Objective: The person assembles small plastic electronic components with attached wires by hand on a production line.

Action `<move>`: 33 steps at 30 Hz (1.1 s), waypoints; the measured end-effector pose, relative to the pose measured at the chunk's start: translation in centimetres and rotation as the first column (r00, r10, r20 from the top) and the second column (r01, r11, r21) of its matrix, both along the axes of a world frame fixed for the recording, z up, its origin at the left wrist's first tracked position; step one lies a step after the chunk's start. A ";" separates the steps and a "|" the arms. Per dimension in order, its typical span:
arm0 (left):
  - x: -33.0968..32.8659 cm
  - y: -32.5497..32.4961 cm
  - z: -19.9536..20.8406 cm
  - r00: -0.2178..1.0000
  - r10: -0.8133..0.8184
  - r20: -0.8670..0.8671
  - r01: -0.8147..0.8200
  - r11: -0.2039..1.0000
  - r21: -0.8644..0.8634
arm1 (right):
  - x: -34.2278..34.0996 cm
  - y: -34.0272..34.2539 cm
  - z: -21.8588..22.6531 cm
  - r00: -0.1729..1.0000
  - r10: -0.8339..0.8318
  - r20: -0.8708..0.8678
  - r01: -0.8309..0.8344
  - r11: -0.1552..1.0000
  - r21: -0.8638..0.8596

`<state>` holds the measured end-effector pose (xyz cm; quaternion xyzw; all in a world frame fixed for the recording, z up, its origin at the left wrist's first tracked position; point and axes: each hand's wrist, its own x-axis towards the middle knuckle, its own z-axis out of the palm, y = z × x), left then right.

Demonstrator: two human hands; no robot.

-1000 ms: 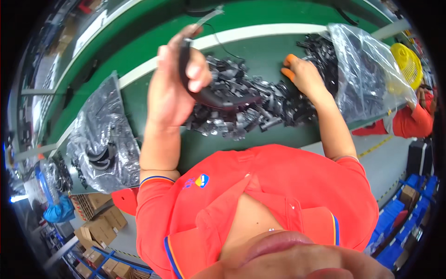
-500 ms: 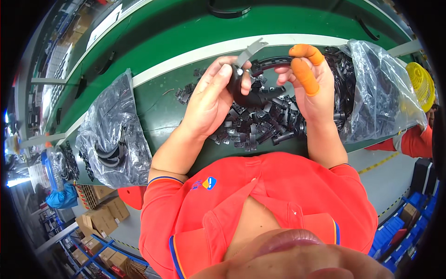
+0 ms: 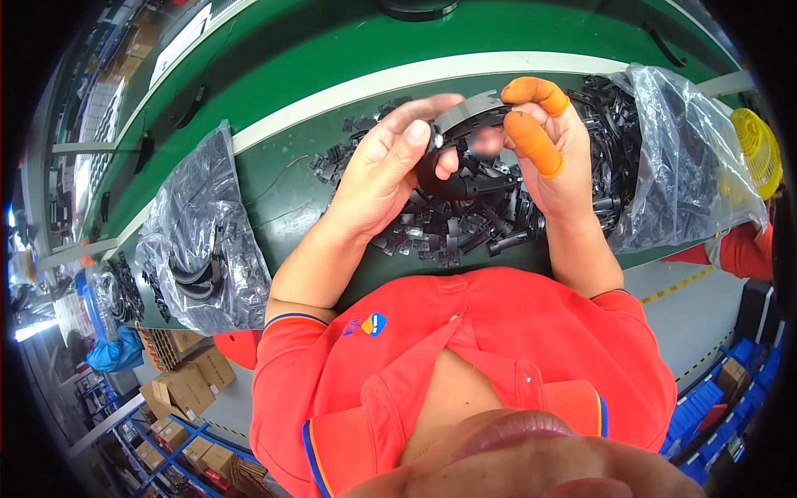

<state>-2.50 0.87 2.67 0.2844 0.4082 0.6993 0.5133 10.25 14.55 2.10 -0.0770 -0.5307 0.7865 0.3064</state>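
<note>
My left hand [image 3: 383,170] is raised over the bench with the palm turned up toward me, fingers half curled; the thumb and forefinger pinch one end of a curved black plastic band [image 3: 465,170], the other fingers loose and stretched toward the right. My right hand [image 3: 552,158] meets it from the other side, closed on the band's far end, with orange rubber finger cots [image 3: 531,137] on the first two fingers, which arch over the top. A flat grey strip [image 3: 469,110] sticks up from the band between the two hands. Both forearms come up from my orange shirt [image 3: 465,357] and converge above the work.

The band hangs just above a heap of small black plastic parts [image 3: 452,228] spread on the green bench [image 3: 332,50]. To the right a clear plastic bag [image 3: 681,166] spills more black parts; to the left a second clear bag [image 3: 203,241] holds curved black bands.

Half a second ago the hands were already joined at the band; since then they have stayed together, the left fingers opening out a little. A second ago they were apart: the left held the band high alone while the right reached into the heap near the right bag.
</note>
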 end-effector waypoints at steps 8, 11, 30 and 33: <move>-0.1 -0.2 -0.9 0.995 -0.054 0.084 0.053 0.999 0.009 | 1.8 -0.2 -2.8 0.986 0.167 0.023 -0.161 0.973 -0.164; 0.2 -0.2 -0.3 0.994 -0.079 0.079 0.079 0.997 -0.002 | 2.0 -0.4 -2.7 0.914 0.354 0.199 -0.328 0.932 -0.153; 1.3 -0.3 -0.4 0.985 0.002 0.175 0.002 1.000 -0.022 | 1.9 -1.8 -0.3 0.955 -0.292 0.050 0.284 0.950 0.130; 1.5 -0.3 0.0 0.992 -0.007 0.123 0.010 1.000 -0.025 | 2.2 -1.0 -0.7 0.959 -0.267 0.093 0.248 0.953 0.176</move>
